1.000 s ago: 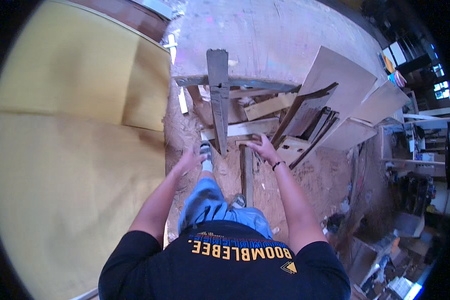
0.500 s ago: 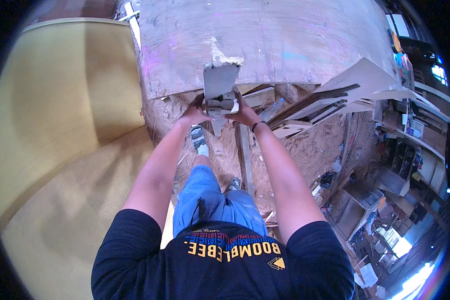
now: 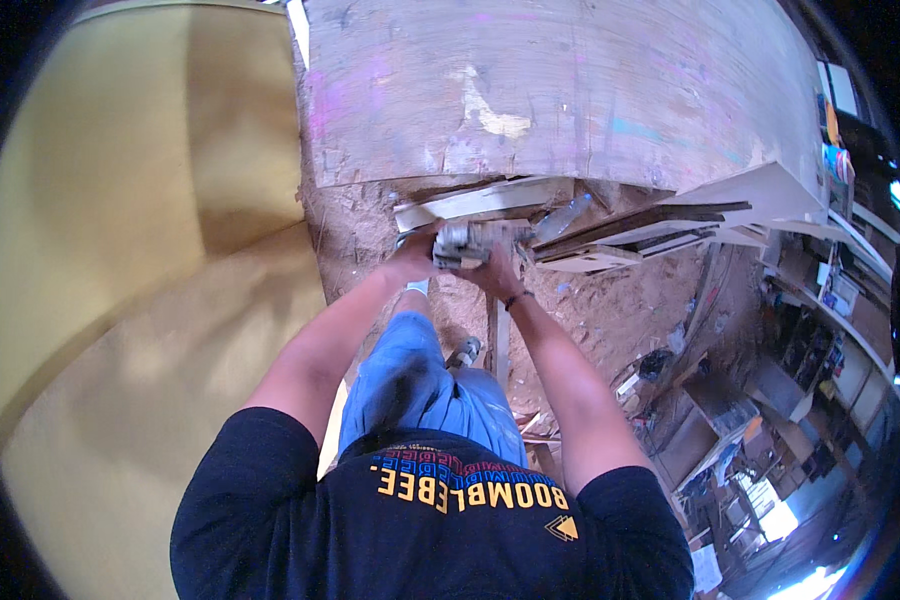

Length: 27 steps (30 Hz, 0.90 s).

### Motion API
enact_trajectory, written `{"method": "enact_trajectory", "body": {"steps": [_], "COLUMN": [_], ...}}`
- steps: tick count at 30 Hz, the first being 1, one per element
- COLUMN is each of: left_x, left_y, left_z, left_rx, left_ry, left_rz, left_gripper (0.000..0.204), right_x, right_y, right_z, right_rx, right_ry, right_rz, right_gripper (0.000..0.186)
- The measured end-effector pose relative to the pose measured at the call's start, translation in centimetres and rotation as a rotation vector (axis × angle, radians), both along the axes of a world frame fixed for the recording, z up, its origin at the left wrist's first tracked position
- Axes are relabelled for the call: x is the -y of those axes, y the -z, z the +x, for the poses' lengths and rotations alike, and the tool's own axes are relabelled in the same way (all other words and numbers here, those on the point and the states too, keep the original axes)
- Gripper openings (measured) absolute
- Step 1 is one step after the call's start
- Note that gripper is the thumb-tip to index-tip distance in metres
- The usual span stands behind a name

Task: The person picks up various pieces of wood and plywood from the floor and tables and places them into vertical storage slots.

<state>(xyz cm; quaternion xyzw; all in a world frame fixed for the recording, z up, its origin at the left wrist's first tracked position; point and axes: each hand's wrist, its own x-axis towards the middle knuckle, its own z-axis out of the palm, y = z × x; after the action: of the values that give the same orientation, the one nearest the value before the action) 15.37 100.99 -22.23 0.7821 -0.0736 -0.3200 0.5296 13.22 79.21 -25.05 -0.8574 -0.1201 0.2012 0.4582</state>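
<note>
Both my hands grip a bundle of grey, block-like pieces [image 3: 470,243] just in front of the table's near edge. Motion blur hides what they are made of. My left hand [image 3: 417,257] closes on the bundle's left end, while my right hand [image 3: 494,274] holds it from below and to the right, its fingers partly hidden. Right behind the bundle, a long pale board [image 3: 480,203] lies slanted below the table edge.
A large worn tabletop [image 3: 590,90] with paint stains spreads ahead. Leaning boards [image 3: 650,230] and a clear plastic bottle [image 3: 562,217] are to the right. Big yellow panels [image 3: 100,160] stand on my left. The dusty floor [image 3: 610,310] has a wooden strip near my feet.
The grey pieces and an upright grey board were held over the table edge; now the bundle lies sideways, lower in my hands. The pale board behind shows more fully. My view has shifted slightly.
</note>
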Motion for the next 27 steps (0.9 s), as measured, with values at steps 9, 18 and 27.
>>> {"method": "enact_trajectory", "body": {"steps": [9,18,27], "left_x": [2.2,5.2,8.1], "left_y": [-2.5,-12.4,-26.7], "left_z": [-9.9,-19.7,-35.6], "left_rx": [0.277,0.642,0.836], "left_ry": [0.1,0.005,-0.257], "left_rz": [-0.189,-0.033,0.191], "left_gripper": [0.065,0.083,0.077], "right_x": [2.6,6.4,10.8], "right_y": [-2.8,-13.7,-23.2], "right_z": [-11.5,-16.9,-24.3], "right_rx": [-0.096,0.318,0.464], "right_ry": [0.026,-0.194,-0.508], "right_rz": [0.015,0.156,0.211], "right_gripper": [0.071,0.077,0.096]}}
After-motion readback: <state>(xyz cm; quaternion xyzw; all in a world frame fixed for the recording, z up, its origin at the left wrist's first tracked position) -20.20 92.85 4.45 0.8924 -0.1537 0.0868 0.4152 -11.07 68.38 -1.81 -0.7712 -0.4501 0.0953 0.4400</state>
